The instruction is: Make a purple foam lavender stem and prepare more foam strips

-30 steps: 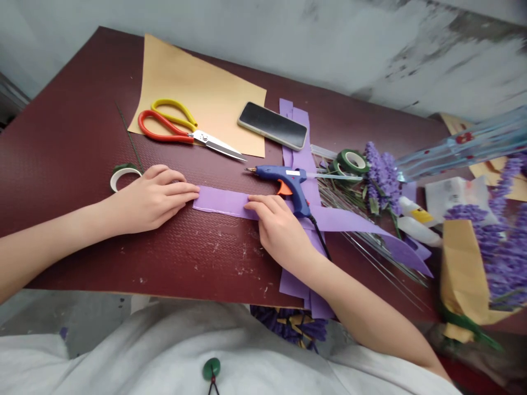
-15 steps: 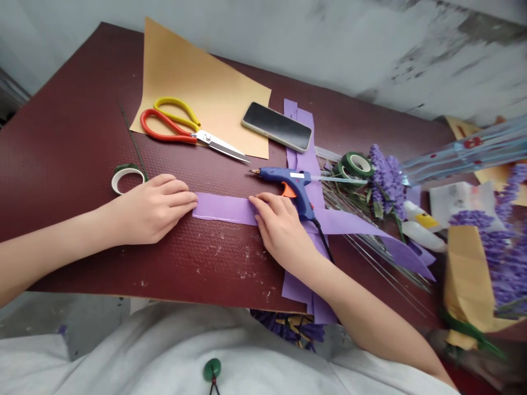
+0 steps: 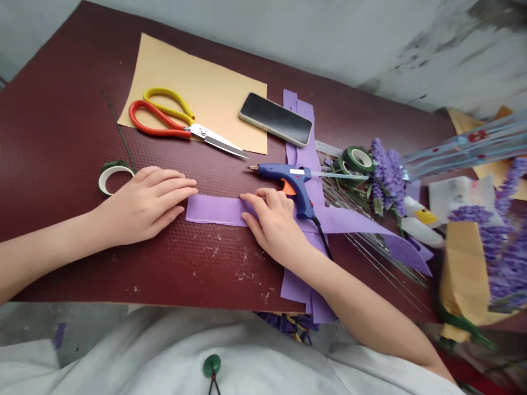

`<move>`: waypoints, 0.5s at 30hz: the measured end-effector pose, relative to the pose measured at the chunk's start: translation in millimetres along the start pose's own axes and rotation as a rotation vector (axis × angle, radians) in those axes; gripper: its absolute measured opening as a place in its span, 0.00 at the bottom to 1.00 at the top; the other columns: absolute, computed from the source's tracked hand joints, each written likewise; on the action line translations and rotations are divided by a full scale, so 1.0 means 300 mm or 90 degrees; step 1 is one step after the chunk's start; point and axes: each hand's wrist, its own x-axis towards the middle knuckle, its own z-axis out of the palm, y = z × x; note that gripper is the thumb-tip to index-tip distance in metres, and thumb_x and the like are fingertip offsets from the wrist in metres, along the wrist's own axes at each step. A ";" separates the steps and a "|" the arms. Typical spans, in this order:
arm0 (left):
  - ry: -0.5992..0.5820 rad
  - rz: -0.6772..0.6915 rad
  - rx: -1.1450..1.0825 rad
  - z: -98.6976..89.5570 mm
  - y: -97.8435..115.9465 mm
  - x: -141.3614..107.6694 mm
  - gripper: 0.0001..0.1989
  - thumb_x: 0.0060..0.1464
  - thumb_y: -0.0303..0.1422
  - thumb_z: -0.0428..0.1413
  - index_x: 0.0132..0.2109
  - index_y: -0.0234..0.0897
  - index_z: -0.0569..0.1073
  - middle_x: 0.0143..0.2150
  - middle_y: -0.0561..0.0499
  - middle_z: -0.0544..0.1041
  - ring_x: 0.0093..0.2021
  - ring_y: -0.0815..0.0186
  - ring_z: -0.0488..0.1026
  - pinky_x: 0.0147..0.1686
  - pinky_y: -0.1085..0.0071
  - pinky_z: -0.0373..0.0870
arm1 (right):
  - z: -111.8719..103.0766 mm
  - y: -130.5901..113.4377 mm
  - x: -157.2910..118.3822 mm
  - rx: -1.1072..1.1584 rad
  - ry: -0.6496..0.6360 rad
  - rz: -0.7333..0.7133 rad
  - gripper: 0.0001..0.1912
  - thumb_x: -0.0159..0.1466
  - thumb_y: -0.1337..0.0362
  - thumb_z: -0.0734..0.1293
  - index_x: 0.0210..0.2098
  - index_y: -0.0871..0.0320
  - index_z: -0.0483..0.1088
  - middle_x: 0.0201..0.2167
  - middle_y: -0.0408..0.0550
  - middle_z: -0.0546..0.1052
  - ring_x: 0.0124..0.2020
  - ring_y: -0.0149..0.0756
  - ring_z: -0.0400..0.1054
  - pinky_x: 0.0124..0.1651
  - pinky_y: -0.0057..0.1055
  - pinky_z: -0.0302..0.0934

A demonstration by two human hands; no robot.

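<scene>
A purple strip of paper or foam (image 3: 214,209) lies lengthwise before me, its near edge folded or glued along a pale line. My right hand (image 3: 274,222) grips the strip, index finger at the far edge and thumb near the lower edge. At the strip's left end, my left hand (image 3: 146,206) rests with fingers stretched out and thumb apart, fingertips by the corner. Just beyond my right hand lies a blue glue gun (image 3: 284,174) with an orange trigger, its nozzle pointing left. A roll of white-cored green tape (image 3: 107,186) is partly hidden behind my left hand.
Scissors (image 3: 206,131) and a phone (image 3: 275,118) lie partly over tan paper (image 3: 197,66). More purple strips (image 3: 304,120) run beneath the glue gun. To the right are green tape rolls (image 3: 358,159), thin wires (image 3: 370,258), purple flowers (image 3: 387,170) and a tan-wrapped bunch (image 3: 467,269).
My left hand's thumb and fingers have spread apart, and more of the strip's left end shows. My right hand has shifted slightly left. The view has tilted a little.
</scene>
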 end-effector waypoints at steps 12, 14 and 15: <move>0.020 -0.026 -0.092 0.012 -0.004 0.005 0.18 0.61 0.35 0.48 0.56 0.37 0.68 0.53 0.46 0.75 0.54 0.57 0.68 0.56 0.59 0.60 | -0.004 -0.012 0.000 0.065 0.039 -0.038 0.08 0.66 0.65 0.58 0.41 0.57 0.67 0.40 0.51 0.71 0.43 0.41 0.59 0.48 0.41 0.52; 0.012 -0.060 -0.123 0.008 -0.002 0.009 0.18 0.61 0.36 0.48 0.57 0.37 0.68 0.53 0.46 0.74 0.55 0.58 0.67 0.57 0.59 0.59 | -0.004 -0.012 -0.002 0.082 0.051 -0.059 0.07 0.66 0.66 0.58 0.40 0.56 0.66 0.42 0.51 0.72 0.45 0.40 0.60 0.50 0.39 0.52; 0.007 -0.073 -0.139 0.005 -0.002 0.012 0.19 0.61 0.37 0.48 0.57 0.37 0.68 0.53 0.46 0.74 0.54 0.58 0.68 0.57 0.59 0.59 | -0.004 -0.012 -0.004 0.093 0.055 -0.069 0.06 0.66 0.67 0.58 0.40 0.56 0.65 0.42 0.50 0.72 0.45 0.39 0.60 0.50 0.39 0.52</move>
